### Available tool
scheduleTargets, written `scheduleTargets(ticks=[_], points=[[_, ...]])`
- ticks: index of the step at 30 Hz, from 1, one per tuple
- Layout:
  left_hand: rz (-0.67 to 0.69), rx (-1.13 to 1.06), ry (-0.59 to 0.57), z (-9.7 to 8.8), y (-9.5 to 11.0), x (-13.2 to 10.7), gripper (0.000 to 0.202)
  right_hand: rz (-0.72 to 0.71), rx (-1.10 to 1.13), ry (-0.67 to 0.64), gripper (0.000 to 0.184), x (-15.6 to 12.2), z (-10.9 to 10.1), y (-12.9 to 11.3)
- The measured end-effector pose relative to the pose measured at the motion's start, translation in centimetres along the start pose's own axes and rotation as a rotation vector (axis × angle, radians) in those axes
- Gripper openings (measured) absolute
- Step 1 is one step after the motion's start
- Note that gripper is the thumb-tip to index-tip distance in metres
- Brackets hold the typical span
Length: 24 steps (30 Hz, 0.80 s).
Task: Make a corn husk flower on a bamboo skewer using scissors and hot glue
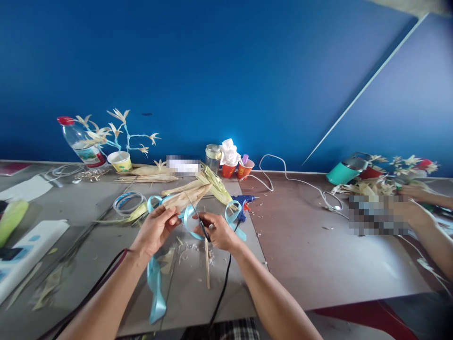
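Note:
My left hand (157, 229) is closed on a dry, pale corn husk (191, 197) at the middle of the table. In my right hand (221, 231) I grip a pair of scissors (203, 227) with dark handles, the blades pointing up to the left against the husk. Light blue ribbon (155, 293) loops around both hands, and one end trails toward the table's front edge. Beyond my right hand lies a blue glue gun (242, 204). A thin pale stick (207, 269) and small scraps lie below my hands.
At the back left, husk flowers on blue-wrapped stems stand in a paper cup (120, 162) beside a plastic bottle (83, 146). Red paper cups (245, 168) stand at the back. A white power strip (31, 250) lies left. Another person's hand (415, 215) is at the right.

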<state>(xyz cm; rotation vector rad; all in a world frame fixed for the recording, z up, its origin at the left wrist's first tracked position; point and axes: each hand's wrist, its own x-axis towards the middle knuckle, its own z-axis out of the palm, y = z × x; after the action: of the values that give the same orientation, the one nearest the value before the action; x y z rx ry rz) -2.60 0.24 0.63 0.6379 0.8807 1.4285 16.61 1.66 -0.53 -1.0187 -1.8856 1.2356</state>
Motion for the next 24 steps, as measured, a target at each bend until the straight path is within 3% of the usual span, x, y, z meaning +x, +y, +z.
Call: scheduleTargets(ticks=[13,24], points=[[0.344,0.270,0.193,-0.9,-0.3,0.8,0.040,-0.031,-0.236,-0.107,0.030,-0.1,-0.3,-0.5],[0.437,0.374,0.241,-1.5,-0.3,1.3,0.023,0.005,-0.208,-0.207,0.034,-0.2,-0.1,-1.0]])
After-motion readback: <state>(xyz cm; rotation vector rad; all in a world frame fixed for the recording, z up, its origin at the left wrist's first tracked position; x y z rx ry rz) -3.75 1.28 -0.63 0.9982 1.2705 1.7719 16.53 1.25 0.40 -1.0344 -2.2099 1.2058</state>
